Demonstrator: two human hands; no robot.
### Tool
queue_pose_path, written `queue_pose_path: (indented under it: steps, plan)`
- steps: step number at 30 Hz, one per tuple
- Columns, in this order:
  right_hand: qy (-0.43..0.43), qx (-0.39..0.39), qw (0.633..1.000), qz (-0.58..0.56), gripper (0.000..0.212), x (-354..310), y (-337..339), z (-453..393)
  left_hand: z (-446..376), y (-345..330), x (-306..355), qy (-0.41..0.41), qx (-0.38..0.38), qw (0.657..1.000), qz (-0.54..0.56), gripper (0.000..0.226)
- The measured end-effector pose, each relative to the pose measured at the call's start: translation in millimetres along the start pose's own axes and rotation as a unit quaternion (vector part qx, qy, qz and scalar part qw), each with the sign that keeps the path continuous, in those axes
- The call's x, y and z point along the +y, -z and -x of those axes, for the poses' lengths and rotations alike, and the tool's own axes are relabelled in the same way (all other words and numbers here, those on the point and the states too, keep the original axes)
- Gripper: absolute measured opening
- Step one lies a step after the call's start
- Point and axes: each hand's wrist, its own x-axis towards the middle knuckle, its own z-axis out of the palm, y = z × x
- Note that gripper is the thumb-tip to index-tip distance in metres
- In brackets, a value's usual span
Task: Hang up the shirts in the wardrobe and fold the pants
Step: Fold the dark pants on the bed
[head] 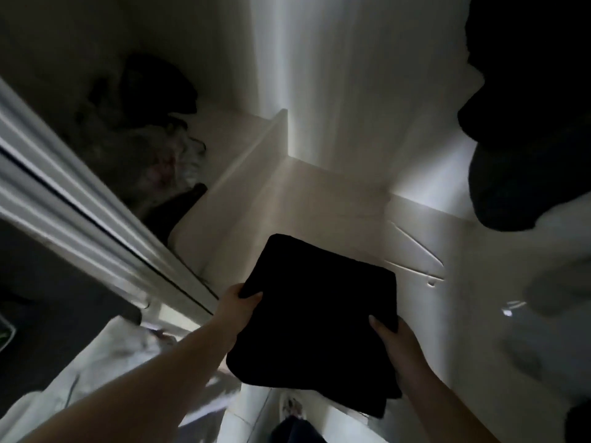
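A folded black pair of pants [315, 324] is held flat over the white wardrobe shelf [319, 199], at the lower middle of the head view. My left hand [235, 310] grips its left edge, thumb on top. My right hand [398, 342] grips its right edge, thumb on top as well. The fingers of both hands are hidden beneath the cloth. The view is dim and blurred.
A white divider panel [256, 151] separates the shelf from a left compartment holding a heap of dark and pale clothes [150, 145]. The wardrobe's sliding door frame [80, 206] runs diagonally at left. Dark and white garments [527, 123] hang at right. White cloth [105, 356] lies lower left.
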Motion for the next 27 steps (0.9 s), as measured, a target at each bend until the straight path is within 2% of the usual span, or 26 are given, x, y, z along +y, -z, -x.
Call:
queue_pose_path:
  steps: [4,8,15,18,22,25,27]
  plan:
    - [-0.027,0.003,0.998,-0.050,0.035,-24.7,-16.6,-51.2,-65.4,-0.7,33.4,0.008,0.030,0.999,-0.028,0.009]
    - [-0.026,0.007,0.996,-0.080,0.041,-57.1,-33.8,-100.6,-130.3,9.6,73.4,-0.009,-0.031,0.999,-0.023,0.018]
    - [0.026,0.031,0.994,-0.100,0.043,-112.5,-66.3,-197.0,-248.1,8.1,137.3,-0.073,-0.055,0.993,-0.081,0.017]
    - [0.053,0.021,0.992,-0.113,0.046,-128.8,-78.2,-233.8,-286.7,-1.7,159.1,-0.125,0.006,0.981,-0.151,0.037]
    - [0.074,0.050,0.995,-0.047,0.058,-138.3,-90.4,-280.8,-322.2,-25.5,167.1,-0.144,0.075,0.962,-0.220,0.058]
    - [0.115,0.060,0.991,0.024,0.060,-136.5,-95.8,-297.2,-334.0,-37.5,157.0,-0.134,0.058,0.955,-0.258,0.066]
    - [0.156,0.071,0.982,0.083,0.065,-133.4,-97.3,-298.0,-333.1,-39.5,148.7,-0.172,0.059,0.942,-0.283,0.070]
